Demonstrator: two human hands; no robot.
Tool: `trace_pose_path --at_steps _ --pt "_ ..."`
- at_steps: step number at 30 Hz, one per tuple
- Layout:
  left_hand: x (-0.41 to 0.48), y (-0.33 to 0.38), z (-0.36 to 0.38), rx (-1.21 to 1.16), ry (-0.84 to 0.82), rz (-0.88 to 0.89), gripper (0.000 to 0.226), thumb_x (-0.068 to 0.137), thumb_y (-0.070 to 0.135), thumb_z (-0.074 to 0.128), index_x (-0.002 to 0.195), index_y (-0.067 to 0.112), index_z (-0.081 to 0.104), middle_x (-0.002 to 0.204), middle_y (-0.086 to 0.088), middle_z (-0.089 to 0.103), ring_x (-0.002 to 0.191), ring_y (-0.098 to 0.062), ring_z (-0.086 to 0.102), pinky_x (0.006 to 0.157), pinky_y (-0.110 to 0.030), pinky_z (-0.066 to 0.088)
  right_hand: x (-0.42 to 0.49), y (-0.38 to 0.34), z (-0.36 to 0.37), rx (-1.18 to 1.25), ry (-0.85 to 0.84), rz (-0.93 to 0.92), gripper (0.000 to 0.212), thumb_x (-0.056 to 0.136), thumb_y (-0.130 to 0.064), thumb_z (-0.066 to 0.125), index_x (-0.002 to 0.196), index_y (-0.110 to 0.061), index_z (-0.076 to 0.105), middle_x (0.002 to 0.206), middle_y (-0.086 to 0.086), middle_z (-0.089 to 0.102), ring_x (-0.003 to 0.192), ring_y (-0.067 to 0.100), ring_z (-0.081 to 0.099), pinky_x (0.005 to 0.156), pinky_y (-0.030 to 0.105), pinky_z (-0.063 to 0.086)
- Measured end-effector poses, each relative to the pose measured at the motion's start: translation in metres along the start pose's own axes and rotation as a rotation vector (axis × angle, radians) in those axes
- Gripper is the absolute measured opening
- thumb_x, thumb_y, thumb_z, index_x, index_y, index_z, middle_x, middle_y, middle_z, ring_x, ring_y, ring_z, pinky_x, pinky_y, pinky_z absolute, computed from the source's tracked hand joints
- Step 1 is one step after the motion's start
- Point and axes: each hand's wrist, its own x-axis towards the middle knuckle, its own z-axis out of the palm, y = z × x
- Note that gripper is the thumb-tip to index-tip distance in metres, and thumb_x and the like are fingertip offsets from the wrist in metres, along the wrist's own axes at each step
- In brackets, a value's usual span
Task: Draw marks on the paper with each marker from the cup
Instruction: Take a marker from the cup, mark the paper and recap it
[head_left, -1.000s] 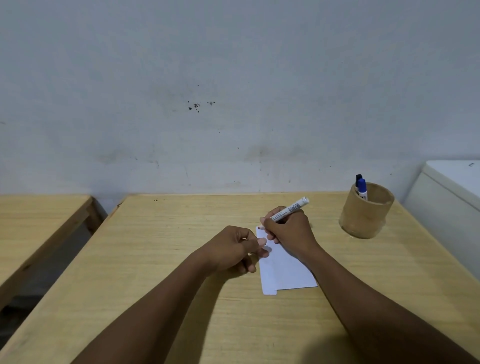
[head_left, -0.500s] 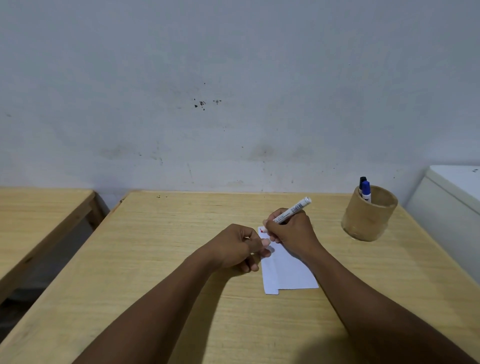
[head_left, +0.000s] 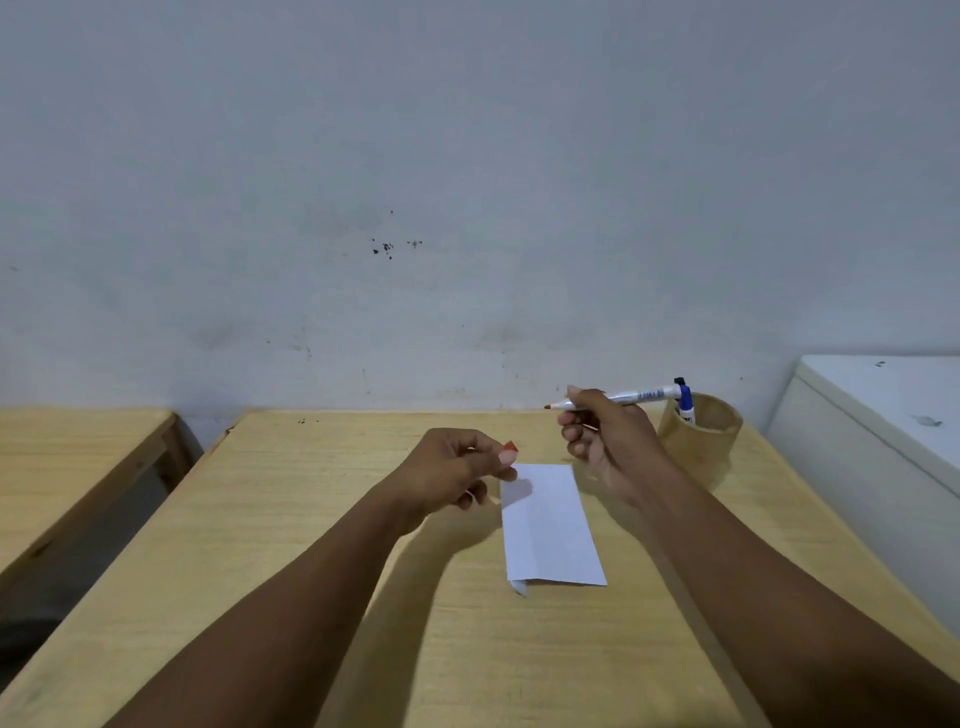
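A folded white paper (head_left: 549, 525) lies flat on the wooden table (head_left: 291, 551). Above its far right corner my right hand (head_left: 608, 441) holds an uncapped white marker (head_left: 626, 397) level, its red tip pointing left. My left hand (head_left: 457, 470) hovers just left of the paper and pinches the small red cap (head_left: 511, 447) between its fingertips. Further right stands the round wooden cup (head_left: 701, 441), with a blue-capped marker (head_left: 685, 402) and a dark-capped one sticking up from it. I see no marks on the paper's visible face.
A white cabinet or appliance (head_left: 883, 441) sits close to the table's right edge. A second wooden table (head_left: 67, 467) stands to the left across a narrow gap. The grey wall rises right behind the table.
My right hand lifted the marker off the paper and turned it level, tip to the left. My left hand rose from the paper's edge, the red cap now showing at its fingertips.
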Motion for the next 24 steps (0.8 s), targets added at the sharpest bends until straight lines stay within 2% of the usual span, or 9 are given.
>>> trace_pose_path --at_steps 2,5,13,19,24 --pt "0.003 0.016 0.001 0.023 0.005 0.043 0.025 0.088 0.024 0.079 0.103 0.004 0.078 0.094 -0.007 0.082 0.06 -0.017 0.061 0.056 -0.025 0.048 -0.009 -0.014 -0.003 -0.024 -0.101 0.023 0.016 0.096 -0.015 0.062 0.083 -0.005 0.064 0.067 0.012 0.062 0.049 0.016 0.053 0.043 0.023 0.04" --pt "0.006 0.037 0.01 0.051 0.001 0.104 0.024 0.087 0.019 0.08 0.104 0.003 0.079 0.09 -0.008 0.08 0.058 -0.015 0.064 0.056 -0.024 0.05 -0.022 -0.028 -0.01 -0.026 -0.153 0.027 0.017 0.096 -0.016 0.059 0.084 -0.006 0.065 0.068 0.013 0.063 0.049 0.018 0.054 0.045 0.024 0.042" --pt "0.01 0.065 0.04 0.121 -0.047 0.173 0.017 0.086 0.016 0.081 0.097 0.003 0.079 0.082 -0.008 0.077 0.06 -0.016 0.066 0.057 -0.023 0.053 -0.039 -0.038 -0.028 -0.037 -0.15 -0.06 0.02 0.098 -0.02 0.064 0.087 -0.003 0.063 0.067 0.011 0.066 0.049 0.016 0.06 0.046 0.023 0.046" --pt "0.017 0.08 0.062 0.158 -0.042 0.217 0.024 0.088 0.016 0.08 0.099 -0.006 0.076 0.075 -0.009 0.074 0.056 -0.014 0.065 0.055 -0.021 0.053 -0.043 -0.043 -0.041 -0.13 -0.106 -0.131 0.021 0.093 -0.022 0.073 0.082 -0.007 0.063 0.062 0.005 0.056 0.048 0.012 0.047 0.044 0.021 0.037" --pt "0.024 0.09 0.082 0.17 -0.017 0.276 0.028 0.09 0.019 0.078 0.093 -0.009 0.073 0.07 -0.008 0.07 0.054 -0.013 0.065 0.056 -0.022 0.054 -0.041 -0.05 -0.048 -0.02 -0.067 -0.115 0.021 0.092 -0.021 0.074 0.084 -0.006 0.063 0.058 0.002 0.05 0.045 0.01 0.041 0.044 0.021 0.032"
